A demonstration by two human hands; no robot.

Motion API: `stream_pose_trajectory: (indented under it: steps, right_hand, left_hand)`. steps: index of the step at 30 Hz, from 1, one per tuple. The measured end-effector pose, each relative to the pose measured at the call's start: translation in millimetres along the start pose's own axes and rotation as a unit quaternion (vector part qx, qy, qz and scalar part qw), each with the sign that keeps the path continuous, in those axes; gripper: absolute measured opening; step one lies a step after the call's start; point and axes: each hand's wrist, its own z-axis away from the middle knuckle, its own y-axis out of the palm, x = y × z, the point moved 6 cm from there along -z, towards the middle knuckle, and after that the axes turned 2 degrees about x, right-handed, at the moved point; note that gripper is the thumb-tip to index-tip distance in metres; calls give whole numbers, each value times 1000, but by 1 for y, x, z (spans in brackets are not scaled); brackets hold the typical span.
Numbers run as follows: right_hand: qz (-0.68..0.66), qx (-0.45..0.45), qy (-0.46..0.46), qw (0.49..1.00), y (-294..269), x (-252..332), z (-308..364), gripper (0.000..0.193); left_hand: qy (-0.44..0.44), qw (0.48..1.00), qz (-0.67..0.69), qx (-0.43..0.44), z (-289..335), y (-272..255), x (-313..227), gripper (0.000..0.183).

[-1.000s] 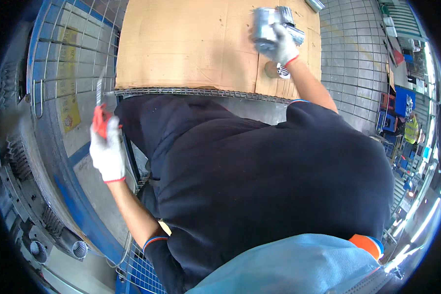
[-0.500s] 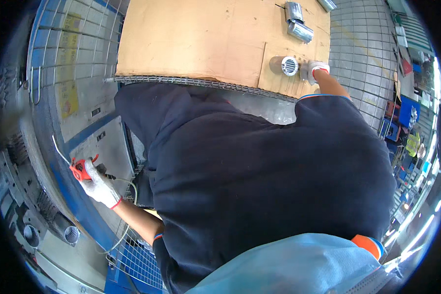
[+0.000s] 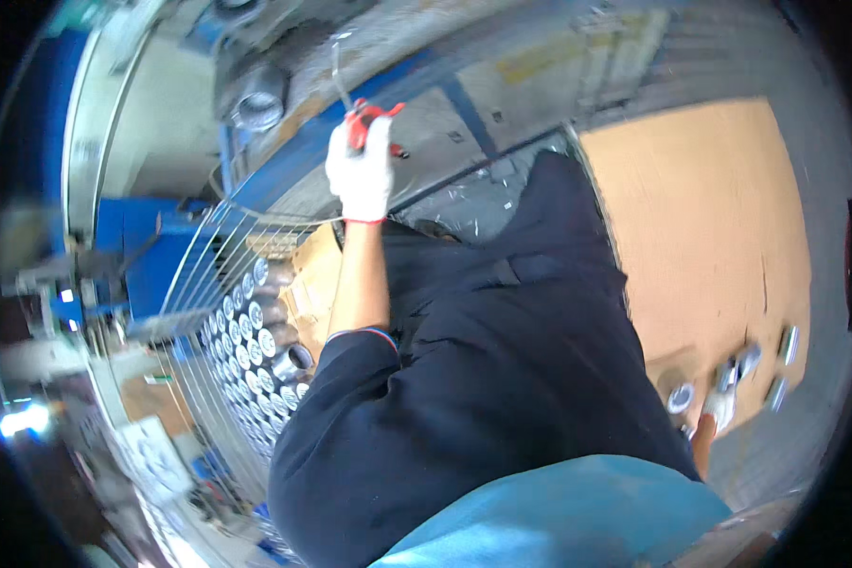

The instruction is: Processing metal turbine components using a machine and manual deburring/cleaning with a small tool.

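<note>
Raised at the upper middle, my gloved left hand [image 3: 362, 175] is closed round a red air blow gun [image 3: 362, 123] with a thin, bent metal nozzle. A hose trails away from it. Far to the lower right, my gloved right hand [image 3: 719, 407] has its fingers on the near end of a shiny metal cylinder [image 3: 726, 376] over the cardboard. Another cylinder [image 3: 748, 359] lies against that one. To the hand's left, a cylinder [image 3: 680, 398] shows its slotted end. Two more cylinders, one [image 3: 789, 345] farther off and one [image 3: 776, 393] nearer, lie to its right.
A cardboard sheet [image 3: 696, 218] covers the surface at my right. On my left, a wire basket [image 3: 194, 270] holds many upright metal cylinders [image 3: 246, 355] in rows. Ahead stands a blue and grey machine [image 3: 445, 123], with a dark cylindrical part [image 3: 258, 99] at its left.
My view has swung left, bringing the basket of cylinders into sight. The blow gun stays in my left hand, near the machine. My right hand has shifted from beside the slotted cylinder to the paired cylinders.
</note>
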Motion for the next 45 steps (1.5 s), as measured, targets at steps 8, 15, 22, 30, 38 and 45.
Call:
stream_pose_trajectory:
  steps: [8, 15, 22, 30, 38, 45]
  right_hand:
    - [-190, -129, -295, 928, -84, 250, -5, 55]
    - [-186, -75, -480, 854, -54, 463, 83, 52]
    - [-93, -41, -534, 839, 16, 505, 78, 45]
    - [-78, 54, -488, 868, 103, 506, -56, 42]
    - [-24, 83, -530, 843, 154, 509, -84, 40]
    - [-103, 77, -415, 901, 119, 496, 0, 37]
  left_hand:
    - [-45, 991, -85, -94, -63, 0, 22, 37]
    - [-151, 978, -147, 3, -12, -35, 40, 63]
    - [-277, 940, -169, -108, 143, -173, 141, 62]
    - [-433, 788, -323, -294, 329, -363, 189, 53]
    - [-509, 622, -594, -32, 324, -468, 202, 63]
    - [-580, 623, -521, 64, 300, -462, 206, 39]
